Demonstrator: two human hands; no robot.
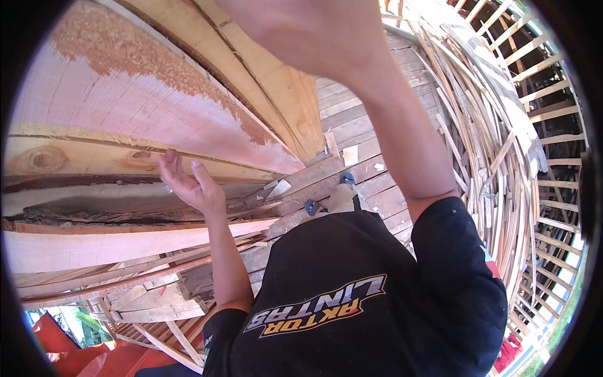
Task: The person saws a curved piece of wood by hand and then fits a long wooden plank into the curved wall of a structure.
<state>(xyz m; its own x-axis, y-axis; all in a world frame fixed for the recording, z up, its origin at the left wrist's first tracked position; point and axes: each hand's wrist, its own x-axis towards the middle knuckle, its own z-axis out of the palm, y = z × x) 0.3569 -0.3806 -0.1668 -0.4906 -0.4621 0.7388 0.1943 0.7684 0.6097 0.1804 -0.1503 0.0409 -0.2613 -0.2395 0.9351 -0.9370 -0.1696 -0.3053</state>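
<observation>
My left hand (195, 185) is raised in front of the stacked planks, palm turned up, with its fingers loosely bent and apart and nothing in them. Behind it lies a pale yellow plank (94, 154) with knots; I cannot tell whether the fingertips touch it. Above that is a wide pinkish plank (125, 103), partly covered by a rough reddish-brown surface. My right hand (301, 31) reaches up close to the camera at the top edge. Its fingers are cut off by the frame, so what they hold, if anything, is hidden.
Yellow boards (264, 81) lean beyond the pink plank. My sandalled feet (345, 179) stand on a plank floor (348, 107) with wood scraps. Long thin strips (483, 144) are heaped along the right, beside a slatted railing (556, 160). An orange tarp (94, 358) hangs lower left.
</observation>
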